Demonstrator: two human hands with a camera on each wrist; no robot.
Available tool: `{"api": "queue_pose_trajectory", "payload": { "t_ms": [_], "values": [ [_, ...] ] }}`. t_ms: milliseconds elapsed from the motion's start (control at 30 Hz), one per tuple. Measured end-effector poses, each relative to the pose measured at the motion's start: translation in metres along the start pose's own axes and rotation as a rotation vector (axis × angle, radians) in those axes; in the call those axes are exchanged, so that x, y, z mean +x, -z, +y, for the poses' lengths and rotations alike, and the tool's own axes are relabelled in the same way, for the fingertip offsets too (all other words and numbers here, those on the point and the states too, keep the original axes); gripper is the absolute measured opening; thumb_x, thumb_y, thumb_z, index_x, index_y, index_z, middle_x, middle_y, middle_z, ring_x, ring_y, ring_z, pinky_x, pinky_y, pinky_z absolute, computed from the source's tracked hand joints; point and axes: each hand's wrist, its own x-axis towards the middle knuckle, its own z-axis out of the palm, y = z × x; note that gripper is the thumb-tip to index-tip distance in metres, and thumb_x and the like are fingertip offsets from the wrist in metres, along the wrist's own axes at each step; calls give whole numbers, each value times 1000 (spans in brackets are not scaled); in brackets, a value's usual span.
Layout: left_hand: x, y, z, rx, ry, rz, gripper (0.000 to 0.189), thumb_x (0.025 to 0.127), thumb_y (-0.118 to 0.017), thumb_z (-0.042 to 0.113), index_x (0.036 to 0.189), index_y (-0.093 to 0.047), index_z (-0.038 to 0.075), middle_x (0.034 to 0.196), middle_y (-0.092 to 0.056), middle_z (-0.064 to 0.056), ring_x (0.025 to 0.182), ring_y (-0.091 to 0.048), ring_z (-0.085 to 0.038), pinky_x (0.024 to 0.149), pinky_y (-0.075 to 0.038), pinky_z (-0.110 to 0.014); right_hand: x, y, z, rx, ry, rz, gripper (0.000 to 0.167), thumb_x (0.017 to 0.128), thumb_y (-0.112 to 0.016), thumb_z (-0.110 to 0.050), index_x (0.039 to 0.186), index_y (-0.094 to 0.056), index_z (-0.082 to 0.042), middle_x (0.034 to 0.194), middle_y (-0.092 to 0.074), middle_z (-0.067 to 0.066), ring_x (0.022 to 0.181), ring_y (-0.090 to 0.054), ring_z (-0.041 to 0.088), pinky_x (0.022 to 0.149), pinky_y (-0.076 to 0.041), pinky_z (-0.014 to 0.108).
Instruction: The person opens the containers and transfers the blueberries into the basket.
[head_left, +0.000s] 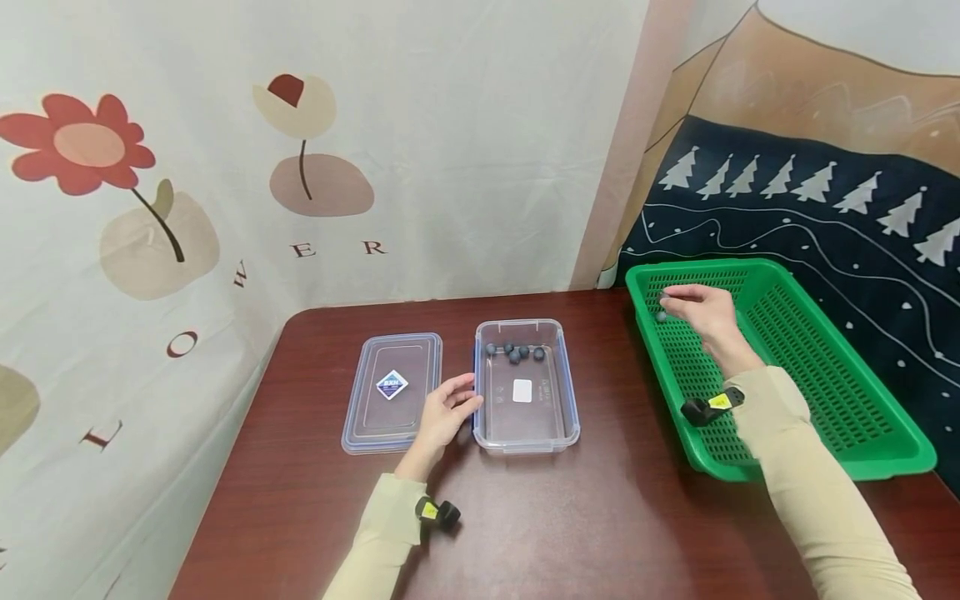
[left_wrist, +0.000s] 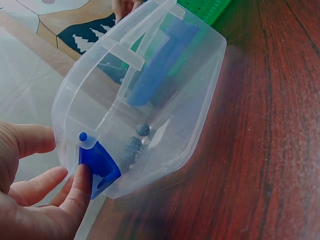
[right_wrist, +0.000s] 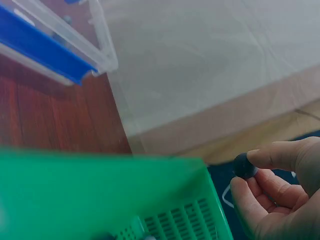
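Note:
Above the far left corner of a green plastic basket (head_left: 855, 433), my right hand (head_left: 703, 315) pinches a blueberry (right_wrist: 245, 166) between thumb and finger. Another blueberry (head_left: 661, 317) shows in the basket just below those fingers. My left hand (head_left: 448, 410) touches the left side of a clear plastic box (head_left: 525, 421), its fingertips at the blue latch (left_wrist: 100, 167) in the left wrist view. Several blueberries (head_left: 514, 357) lie on the box's floor towards the far end.
A clear lid (head_left: 375, 421) with a diamond-shaped sticker lies left of the box. Everything stands on a dark red wooden table (head_left: 300, 500). Behind it hangs a printed curtain (head_left: 480, 167). The basket's rim rises around my right hand's place.

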Motion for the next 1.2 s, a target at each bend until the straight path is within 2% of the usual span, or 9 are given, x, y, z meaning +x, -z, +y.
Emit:
{"api": "queue_pose_trajectory", "payload": {
  "t_ms": [167,467,667,767,900,933,1000,1133,1200],
  "values": [
    [0,0,1,4,20,1,39,82,-65,-5,120,-56,-10,117,-58,-25,92,-59,-16,75,-47,-15,4,14,10,79,-25,9,45,89,-63,-15,125,-51,9,70,-58,-26,70,-58,-10,69,-48,11],
    [0,0,2,2,27,5,39,82,-65,-5,120,-56,-9,117,-59,-24,92,-59,-17,74,-47,-15,14,30,35,29,-88,19,42,92,-60,-21,125,-52,3,77,-55,-25,72,-56,-12,91,-47,28],
    [-1,0,3,-4,33,7,39,82,-65,-5,119,-57,-9,116,-59,-24,90,-58,-13,74,-46,-15,21,32,46,15,-153,37,43,92,-60,-20,126,-52,4,76,-53,-22,66,-55,-13,96,-43,36],
    [-1,0,3,0,23,1,39,82,-65,-5,120,-56,-10,117,-59,-24,91,-59,-14,74,-46,-15,24,31,51,-16,-187,48,40,92,-59,-19,125,-52,2,89,-55,-13,64,-53,-14,99,-41,39],
    [-1,0,3,-6,6,-6,40,82,-65,-4,121,-54,-11,118,-57,-26,93,-59,-17,74,-46,-15,27,30,55,-34,-209,88,42,92,-58,-18,127,-52,3,123,-54,13,69,-55,-10,98,-41,39],
    [-1,0,3,-8,3,-8,41,83,-65,-4,121,-54,-12,118,-57,-27,93,-59,-18,74,-46,-15,27,30,56,-38,-216,104,40,92,-59,-18,126,-55,0,124,-53,14,70,-55,-9,98,-41,39],
    [-2,0,2,-11,2,-9,40,83,-65,-4,121,-54,-12,119,-56,-27,94,-59,-18,74,-46,-15,27,30,56,-33,-220,129,40,91,-59,-18,127,-56,-1,123,-57,11,75,-58,-6,97,-42,40],
    [-1,0,2,-8,9,-4,40,83,-65,-4,120,-55,-11,118,-57,-26,91,-59,-14,74,-46,-14,26,29,51,4,-206,132,37,90,-60,-20,124,-59,-6,88,-60,-13,74,-57,-7,98,-42,41],
    [-1,0,1,-2,5,-3,39,83,-65,-5,120,-55,-11,117,-58,-26,90,-59,-12,74,-46,-14,24,27,44,28,-173,106,35,91,-61,-22,122,-60,-8,80,-58,-18,74,-57,-7,99,-41,42]
  ]
}}
